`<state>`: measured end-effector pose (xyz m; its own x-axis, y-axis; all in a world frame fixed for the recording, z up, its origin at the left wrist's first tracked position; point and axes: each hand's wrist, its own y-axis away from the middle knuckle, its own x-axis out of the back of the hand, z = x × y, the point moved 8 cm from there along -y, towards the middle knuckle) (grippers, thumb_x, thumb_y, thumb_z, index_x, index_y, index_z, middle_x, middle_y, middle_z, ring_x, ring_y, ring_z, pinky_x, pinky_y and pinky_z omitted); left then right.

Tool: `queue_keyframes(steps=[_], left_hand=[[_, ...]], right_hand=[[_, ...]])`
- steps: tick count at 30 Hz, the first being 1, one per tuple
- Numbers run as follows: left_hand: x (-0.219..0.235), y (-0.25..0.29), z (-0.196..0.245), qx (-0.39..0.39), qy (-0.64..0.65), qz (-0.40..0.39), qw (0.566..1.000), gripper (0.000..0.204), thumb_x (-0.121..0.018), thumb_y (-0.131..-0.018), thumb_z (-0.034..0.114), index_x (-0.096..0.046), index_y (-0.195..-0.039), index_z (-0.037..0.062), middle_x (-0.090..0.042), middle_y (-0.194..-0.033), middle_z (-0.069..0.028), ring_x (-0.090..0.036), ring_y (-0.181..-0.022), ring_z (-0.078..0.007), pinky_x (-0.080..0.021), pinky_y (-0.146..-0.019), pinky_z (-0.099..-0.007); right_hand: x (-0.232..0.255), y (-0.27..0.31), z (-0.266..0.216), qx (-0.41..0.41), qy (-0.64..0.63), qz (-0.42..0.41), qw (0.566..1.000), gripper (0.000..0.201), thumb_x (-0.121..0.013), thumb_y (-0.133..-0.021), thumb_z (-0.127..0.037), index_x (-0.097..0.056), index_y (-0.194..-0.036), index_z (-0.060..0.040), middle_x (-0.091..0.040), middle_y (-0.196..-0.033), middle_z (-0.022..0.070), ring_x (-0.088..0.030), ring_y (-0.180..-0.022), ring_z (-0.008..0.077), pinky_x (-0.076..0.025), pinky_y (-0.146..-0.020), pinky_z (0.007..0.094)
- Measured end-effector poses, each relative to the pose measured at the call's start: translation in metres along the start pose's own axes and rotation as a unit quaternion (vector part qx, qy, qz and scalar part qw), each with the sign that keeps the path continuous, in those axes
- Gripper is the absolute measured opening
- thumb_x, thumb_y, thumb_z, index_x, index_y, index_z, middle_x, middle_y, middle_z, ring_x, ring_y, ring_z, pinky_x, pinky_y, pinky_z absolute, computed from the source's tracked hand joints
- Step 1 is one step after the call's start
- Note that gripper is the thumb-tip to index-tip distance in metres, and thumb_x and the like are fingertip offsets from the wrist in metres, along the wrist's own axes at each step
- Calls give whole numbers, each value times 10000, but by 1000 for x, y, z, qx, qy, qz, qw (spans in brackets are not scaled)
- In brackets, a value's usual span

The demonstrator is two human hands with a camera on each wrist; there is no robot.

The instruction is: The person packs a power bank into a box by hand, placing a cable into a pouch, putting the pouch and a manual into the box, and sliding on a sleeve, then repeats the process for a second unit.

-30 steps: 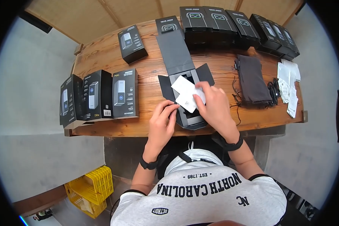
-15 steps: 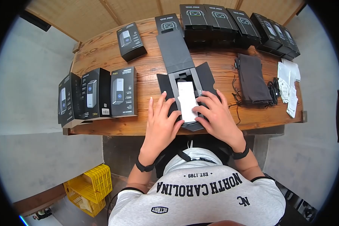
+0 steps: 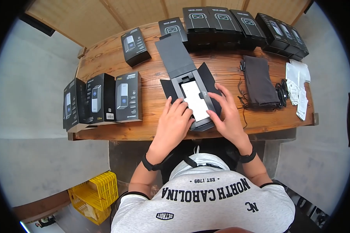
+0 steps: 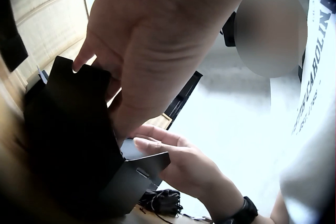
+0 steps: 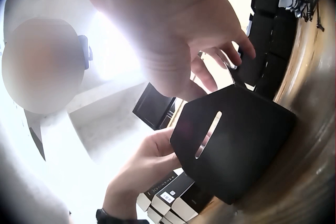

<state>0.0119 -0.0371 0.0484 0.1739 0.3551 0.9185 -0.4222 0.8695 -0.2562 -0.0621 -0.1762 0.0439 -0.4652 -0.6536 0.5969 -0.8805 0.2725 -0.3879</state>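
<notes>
The open box [image 3: 200, 82] is black outside and grey within; the paper [image 3: 195, 101] is white. The table [image 3: 152, 86] is brown with streaked grain, the pouch [image 3: 257, 82] charcoal, the shirt [image 3: 206, 213] speckled grey with black lettering, the crate [image 3: 107, 187] yellow.

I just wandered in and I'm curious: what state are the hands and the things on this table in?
Box: open, lid folded back
White paper: lying inside the box
Left hand: at the box's left side, fingers relaxed
Right hand: at its right side, fingers spread
Dark cloth: lying flat
Black cable: bundled
White slips: overlapping
Left-side boxes: side by side, cannot tell whether sealed
Back boxes: lined up
</notes>
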Motion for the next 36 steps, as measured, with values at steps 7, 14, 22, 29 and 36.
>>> queue_keyframes(steps=[7,14,22,29,36], left_hand=[[4,-8,-15,24,1,47,999,176,-717,-870,113,-668,-1035,74,-606,-1172,-162,-569,-1204,-362,-380,-1121,-543],[17,2,-27,89,3,115,989,444,-762,-858,163,-609,-1263,65,-487,-1432,-224,-433,-1385,-401,-341,-1152,-515],[-24,22,-16,54,242,3,969,955,-726,-896,418,-239,-1579,-37,-234,-1638,-271,-215,-1535,-401,-207,-1233,-471],[-45,15,-3,19,91,4,996,740,-698,-914,439,-435,-1542,150,-322,-1616,-212,-274,-1504,-419,-247,-1194,-575],[-37,15,1,49,184,92,977,412,-669,-911,169,-681,-1323,160,-457,-1535,-190,-356,-1456,-424,-294,-1180,-522]], right_hand=[[11,5,14,-70,-85,38,993,482,-680,-893,-34,-551,-1356,4,-595,-1335,212,-606,-1215,352,-464,-1039,395],[10,7,17,-83,-151,64,983,445,-675,-917,-51,-575,-1347,4,-664,-1239,207,-640,-1170,349,-496,-994,387],[-8,4,9,24,-75,-47,996,290,-641,-969,-196,-695,-1202,-31,-706,-1234,126,-587,-1241,398,-452,-1059,469],[-8,2,19,-5,-114,-28,993,261,-627,-978,-162,-704,-1177,-13,-724,-1175,129,-603,-1221,388,-469,-1043,451],[-12,-3,55,-163,-240,-23,957,244,-606,-1013,-140,-703,-1194,-9,-715,-1145,110,-661,-1085,162,-500,-959,308]])
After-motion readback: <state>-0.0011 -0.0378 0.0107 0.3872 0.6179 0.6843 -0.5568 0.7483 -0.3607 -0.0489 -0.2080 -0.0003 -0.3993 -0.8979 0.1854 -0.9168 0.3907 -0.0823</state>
